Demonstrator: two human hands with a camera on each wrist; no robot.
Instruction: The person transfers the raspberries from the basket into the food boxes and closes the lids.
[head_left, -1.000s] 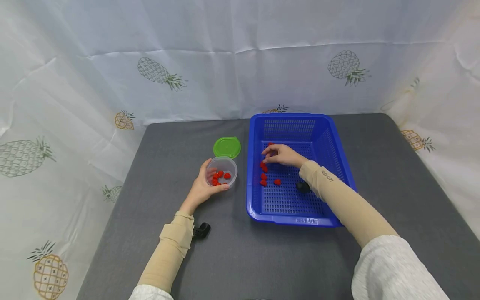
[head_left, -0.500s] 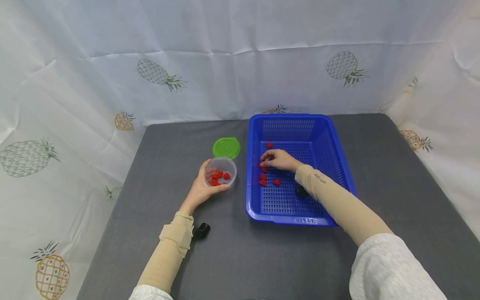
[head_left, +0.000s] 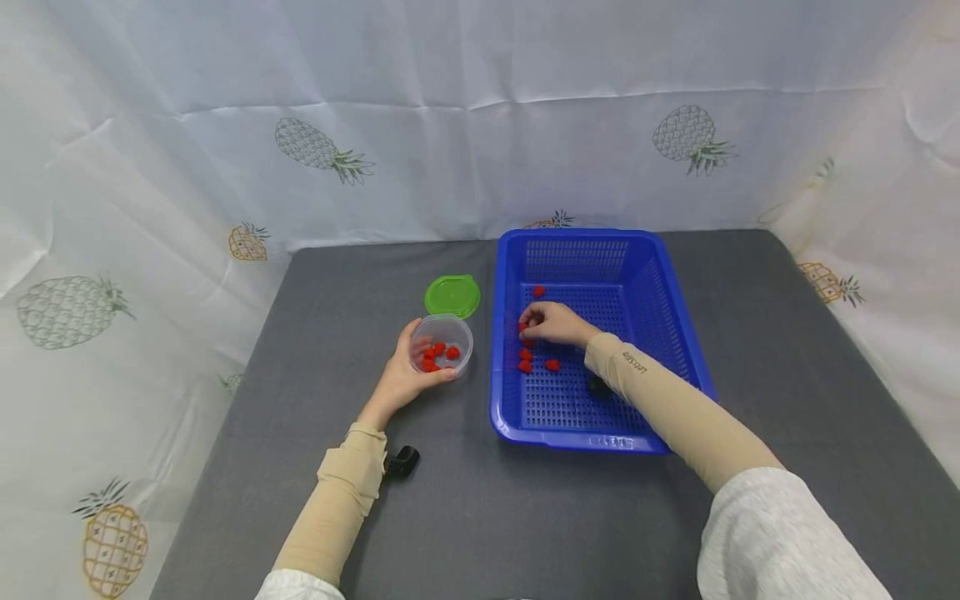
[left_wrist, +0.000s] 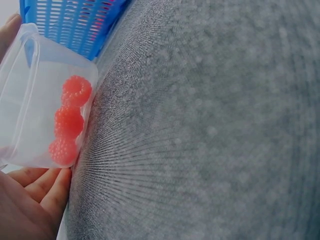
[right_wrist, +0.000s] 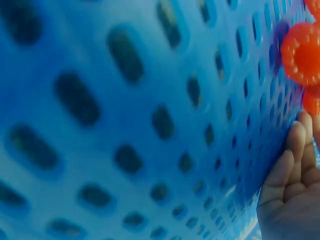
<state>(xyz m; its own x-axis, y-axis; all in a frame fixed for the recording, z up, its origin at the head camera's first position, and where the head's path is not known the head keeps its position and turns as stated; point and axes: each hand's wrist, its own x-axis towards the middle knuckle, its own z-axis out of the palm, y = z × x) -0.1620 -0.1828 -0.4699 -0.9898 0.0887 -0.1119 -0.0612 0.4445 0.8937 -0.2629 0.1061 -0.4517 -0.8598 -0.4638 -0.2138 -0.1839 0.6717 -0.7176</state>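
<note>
My left hand (head_left: 401, 375) holds a clear round plastic tub (head_left: 459, 367) by its side, thumb at the near edge and fingers around the left. Several red raspberries (left_wrist: 69, 122) lie in the bottom of the tub. Inside the blue basket (head_left: 507, 400), my right hand (head_left: 561, 323) reaches down to its left part, fingertips and thumb curled at a raspberry (head_left: 522, 327) that they partly hide. Other raspberries (head_left: 552, 365) lie loose on the basket floor around that hand. In the right wrist view, the fingers reach close beside raspberries (right_wrist: 302, 54).
A green lid (head_left: 453, 296) lies on the grey table (head_left: 450, 517) just behind the tub. A black wrist device (head_left: 403, 461) juts from the left sleeve; another dark one (head_left: 597, 386) sits under the right forearm. A patterned white curtain (head_left: 420, 167) hangs behind the table.
My right hand has shifted slightly left and toward me inside the basket, uncovering the raspberry at the back, and its fingers have closed in on a raspberry. The left hand and tub stay put.
</note>
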